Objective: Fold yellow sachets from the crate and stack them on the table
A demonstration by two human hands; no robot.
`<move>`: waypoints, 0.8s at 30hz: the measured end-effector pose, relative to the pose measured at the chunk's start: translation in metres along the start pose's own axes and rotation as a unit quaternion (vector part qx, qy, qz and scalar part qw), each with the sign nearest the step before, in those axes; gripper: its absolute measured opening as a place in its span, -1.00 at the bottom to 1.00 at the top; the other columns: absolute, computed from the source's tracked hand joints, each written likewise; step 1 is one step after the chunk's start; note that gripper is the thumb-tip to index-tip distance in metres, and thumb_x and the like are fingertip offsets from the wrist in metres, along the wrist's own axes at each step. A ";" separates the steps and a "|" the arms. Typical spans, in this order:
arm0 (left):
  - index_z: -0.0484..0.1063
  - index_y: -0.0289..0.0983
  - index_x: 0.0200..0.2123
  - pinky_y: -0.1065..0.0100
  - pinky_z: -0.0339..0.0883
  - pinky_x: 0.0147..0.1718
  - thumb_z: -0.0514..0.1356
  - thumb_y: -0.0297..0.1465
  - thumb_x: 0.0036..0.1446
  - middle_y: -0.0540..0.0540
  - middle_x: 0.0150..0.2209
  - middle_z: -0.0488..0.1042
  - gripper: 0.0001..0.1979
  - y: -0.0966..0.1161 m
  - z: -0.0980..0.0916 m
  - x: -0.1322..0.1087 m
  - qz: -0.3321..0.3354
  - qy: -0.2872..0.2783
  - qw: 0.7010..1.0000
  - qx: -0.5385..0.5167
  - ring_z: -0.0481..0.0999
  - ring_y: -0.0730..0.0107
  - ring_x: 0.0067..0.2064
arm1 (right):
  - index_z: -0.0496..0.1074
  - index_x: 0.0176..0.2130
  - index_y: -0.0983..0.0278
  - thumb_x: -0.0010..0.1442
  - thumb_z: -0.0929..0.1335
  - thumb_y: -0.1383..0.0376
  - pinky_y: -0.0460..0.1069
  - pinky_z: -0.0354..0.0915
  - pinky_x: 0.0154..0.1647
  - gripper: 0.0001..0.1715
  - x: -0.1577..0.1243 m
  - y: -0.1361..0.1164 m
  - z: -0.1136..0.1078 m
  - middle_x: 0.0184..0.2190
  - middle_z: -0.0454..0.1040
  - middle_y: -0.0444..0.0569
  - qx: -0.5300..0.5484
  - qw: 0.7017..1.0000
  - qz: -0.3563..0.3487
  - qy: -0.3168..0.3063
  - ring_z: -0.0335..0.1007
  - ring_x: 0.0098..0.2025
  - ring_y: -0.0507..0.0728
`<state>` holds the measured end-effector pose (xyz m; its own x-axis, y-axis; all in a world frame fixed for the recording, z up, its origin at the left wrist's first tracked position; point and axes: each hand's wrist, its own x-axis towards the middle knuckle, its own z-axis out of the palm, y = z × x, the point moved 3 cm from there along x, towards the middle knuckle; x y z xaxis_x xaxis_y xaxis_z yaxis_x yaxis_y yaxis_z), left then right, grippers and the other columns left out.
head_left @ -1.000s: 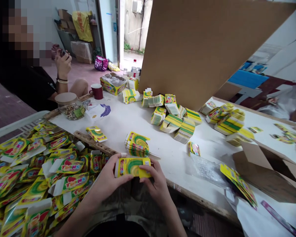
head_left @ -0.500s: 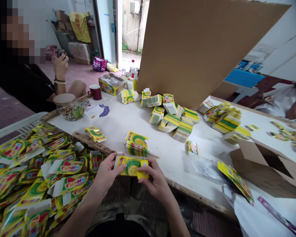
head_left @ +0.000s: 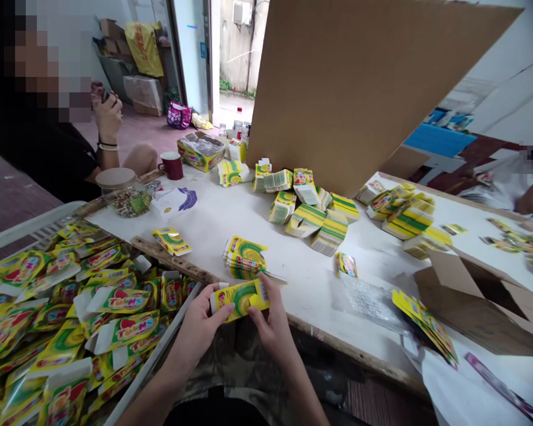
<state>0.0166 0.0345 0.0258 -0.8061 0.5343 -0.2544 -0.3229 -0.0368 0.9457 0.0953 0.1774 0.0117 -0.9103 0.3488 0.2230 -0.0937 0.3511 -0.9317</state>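
A small yellow-and-green printed carton (head_left: 242, 297) is held between my two hands, just in front of the table's near edge. My left hand (head_left: 205, 313) grips its left end, thumb on the front face. The right end is pinched by my right hand (head_left: 270, 310), its thumb at the lower edge and its fingers at the end flap. A stack of flattened cartons (head_left: 245, 258) lies on the table right behind my hands. To my left, a white plastic basket (head_left: 164, 349) is filled with many similar cartons, several with white flaps sticking out.
Bundles of flat cartons (head_left: 308, 220) lie mid-table before a tall cardboard sheet (head_left: 337, 89). An opened brown box (head_left: 484, 307) and a clear plastic bag (head_left: 368, 302) are at right. A glass jar (head_left: 127, 195) and red mug (head_left: 172, 166) stand at left, near a seated person.
The carton has tilted, its right end now higher. My right fingers have moved up onto its right end, where the flap that stuck out now lies along the carton.
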 end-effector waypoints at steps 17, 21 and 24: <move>0.36 -0.30 -0.09 0.40 0.39 -0.33 0.33 -0.19 -0.03 -0.08 -0.31 0.56 -0.53 0.027 -0.026 -0.003 0.026 0.075 0.996 0.046 0.52 0.29 -0.32 | 0.05 0.27 0.22 0.24 0.25 0.29 0.14 0.28 0.12 -0.36 0.034 -0.033 0.021 0.11 0.32 0.09 0.066 0.997 0.019 -0.025 0.32 0.08 0.21; 0.38 -0.30 -0.14 0.41 0.38 -0.31 0.32 -0.19 -0.01 -0.07 -0.32 0.57 -0.58 0.026 -0.020 -0.001 0.042 0.059 0.994 0.082 0.52 0.30 -0.31 | 0.05 0.29 0.26 0.25 0.25 0.28 0.16 0.27 0.13 -0.35 0.029 -0.029 0.014 0.10 0.35 0.12 0.039 0.998 0.012 0.050 0.29 0.12 0.24; 0.36 -0.28 -0.10 0.38 0.39 -0.25 0.31 -0.20 0.00 -0.09 -0.25 0.57 -0.57 0.022 -0.020 -0.001 0.029 0.040 0.998 0.045 0.53 0.28 -0.26 | 0.08 0.29 0.24 0.24 0.28 0.24 0.16 0.29 0.12 -0.32 0.028 -0.027 0.008 0.06 0.41 0.09 0.046 0.999 0.001 0.006 0.30 0.12 0.25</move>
<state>0.0001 0.0167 0.0433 -0.8608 0.4634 -0.2106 -0.2311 0.0127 0.9728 0.0693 0.1701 0.0409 -0.9053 0.3609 0.2240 -0.1289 0.2690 -0.9545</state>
